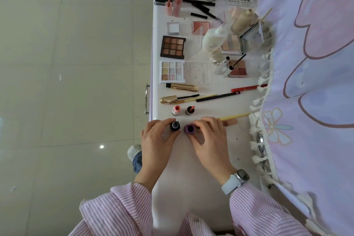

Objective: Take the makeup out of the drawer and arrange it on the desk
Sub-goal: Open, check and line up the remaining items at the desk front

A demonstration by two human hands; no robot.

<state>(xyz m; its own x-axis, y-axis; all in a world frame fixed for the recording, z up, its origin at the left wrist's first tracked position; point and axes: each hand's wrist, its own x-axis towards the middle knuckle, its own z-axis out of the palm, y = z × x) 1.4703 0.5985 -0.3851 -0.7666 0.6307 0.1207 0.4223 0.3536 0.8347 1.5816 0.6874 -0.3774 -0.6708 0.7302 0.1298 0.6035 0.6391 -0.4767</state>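
Pink-and-white striped sleeves point(132, 203) are filling the bottom of the frame, and from them both hands are reaching up onto the white desk top point(191, 168). At centre frame the left hand point(157, 140) is pinching a small black upright bottle point(175, 126) between thumb and curled fingers. Just beside it, apart by a narrow gap, the right hand point(208, 138), with a pale smartwatch point(236, 180) on its wrist, is pinching a small purple upright bottle point(190, 128) the same way. Above them, two little peach-topped bottles point(183, 110) are standing side by side. Higher up, a gold mascara tube point(183, 87), a brown nine-pan eyeshadow palette point(173, 47) and a pastel shimmer palette point(171, 72) are lying along the desk's left edge. At right, a lilac tasselled cloth point(306, 63) is hanging.
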